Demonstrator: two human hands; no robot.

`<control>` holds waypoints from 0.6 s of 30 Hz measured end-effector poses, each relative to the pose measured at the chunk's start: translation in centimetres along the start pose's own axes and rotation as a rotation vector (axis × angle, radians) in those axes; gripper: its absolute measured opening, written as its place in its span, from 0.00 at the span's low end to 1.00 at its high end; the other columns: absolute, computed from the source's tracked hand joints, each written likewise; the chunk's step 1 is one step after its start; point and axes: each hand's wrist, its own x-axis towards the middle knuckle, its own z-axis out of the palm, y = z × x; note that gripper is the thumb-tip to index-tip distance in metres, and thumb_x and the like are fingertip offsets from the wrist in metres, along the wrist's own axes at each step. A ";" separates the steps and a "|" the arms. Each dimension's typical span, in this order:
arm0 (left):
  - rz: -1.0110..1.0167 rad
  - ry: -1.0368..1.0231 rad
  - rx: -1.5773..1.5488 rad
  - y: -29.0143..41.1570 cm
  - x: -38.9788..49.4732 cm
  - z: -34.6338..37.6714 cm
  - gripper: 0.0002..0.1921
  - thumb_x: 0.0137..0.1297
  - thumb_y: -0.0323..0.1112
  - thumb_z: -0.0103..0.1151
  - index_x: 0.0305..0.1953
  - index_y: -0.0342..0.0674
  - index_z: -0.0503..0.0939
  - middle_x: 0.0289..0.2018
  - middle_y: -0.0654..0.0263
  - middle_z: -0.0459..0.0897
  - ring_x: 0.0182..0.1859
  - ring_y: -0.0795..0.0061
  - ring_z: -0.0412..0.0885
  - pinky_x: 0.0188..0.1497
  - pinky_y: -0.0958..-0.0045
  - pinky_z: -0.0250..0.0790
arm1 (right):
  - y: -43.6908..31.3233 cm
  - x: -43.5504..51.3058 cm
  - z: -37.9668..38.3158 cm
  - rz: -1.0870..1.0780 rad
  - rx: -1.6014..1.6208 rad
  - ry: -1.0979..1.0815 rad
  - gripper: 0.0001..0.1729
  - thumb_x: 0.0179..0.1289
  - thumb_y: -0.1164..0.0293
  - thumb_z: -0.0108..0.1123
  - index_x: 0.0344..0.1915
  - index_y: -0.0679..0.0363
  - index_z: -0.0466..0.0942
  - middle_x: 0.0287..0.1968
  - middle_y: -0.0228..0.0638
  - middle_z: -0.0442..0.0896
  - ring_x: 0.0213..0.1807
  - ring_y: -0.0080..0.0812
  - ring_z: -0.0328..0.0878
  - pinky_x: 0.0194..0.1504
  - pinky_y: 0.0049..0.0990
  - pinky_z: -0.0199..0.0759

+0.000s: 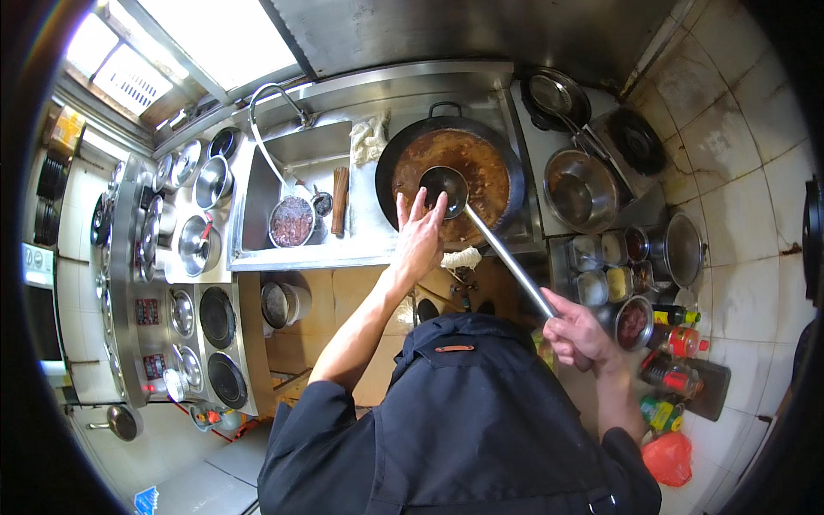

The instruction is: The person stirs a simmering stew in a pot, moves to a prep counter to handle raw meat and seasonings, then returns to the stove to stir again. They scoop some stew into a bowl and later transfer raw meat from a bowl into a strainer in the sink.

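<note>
My right hand grips the end of a long metal ladle handle. The dark bowl of the ladle lies over brown liquid with bits in it, inside a large black wok. Fingers spread, my left hand reaches over the wok's near rim, its fingertips at the left edge of the ladle bowl; whether they touch it I cannot tell. A pale cloth is at the near rim of the wok.
Left of the wok is a steel sink holding a bowl of reddish pieces under water and a bamboo wok brush. To the right stand a steel basin, seasoning containers and several bottles. A bucket is on the floor.
</note>
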 end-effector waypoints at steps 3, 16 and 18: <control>0.007 0.179 -0.530 5.0 -1.2 -9.1 0.45 0.53 0.16 0.51 0.77 0.36 0.58 0.65 0.57 0.81 0.77 0.50 0.63 0.83 0.42 0.36 | -0.2 0.2 -0.3 -0.028 0.016 0.043 0.41 0.78 0.74 0.54 0.84 0.47 0.48 0.34 0.31 0.74 0.21 0.17 0.66 0.20 0.21 0.69; 0.584 -0.235 -2.183 15.1 -6.1 -24.6 0.26 0.70 0.29 0.56 0.62 0.13 0.74 0.56 0.34 0.82 0.72 0.21 0.62 0.77 0.29 0.41 | -1.4 2.5 -0.8 -0.128 -0.009 0.187 0.43 0.75 0.76 0.54 0.84 0.50 0.49 0.34 0.30 0.74 0.20 0.16 0.66 0.19 0.20 0.66; 0.762 -0.023 -2.087 14.5 -5.9 -22.3 0.26 0.71 0.32 0.58 0.64 0.16 0.74 0.59 0.36 0.80 0.71 0.26 0.65 0.77 0.32 0.43 | -0.9 3.2 -0.4 -0.170 -0.243 0.242 0.43 0.74 0.77 0.55 0.83 0.52 0.50 0.32 0.28 0.74 0.20 0.15 0.67 0.18 0.18 0.66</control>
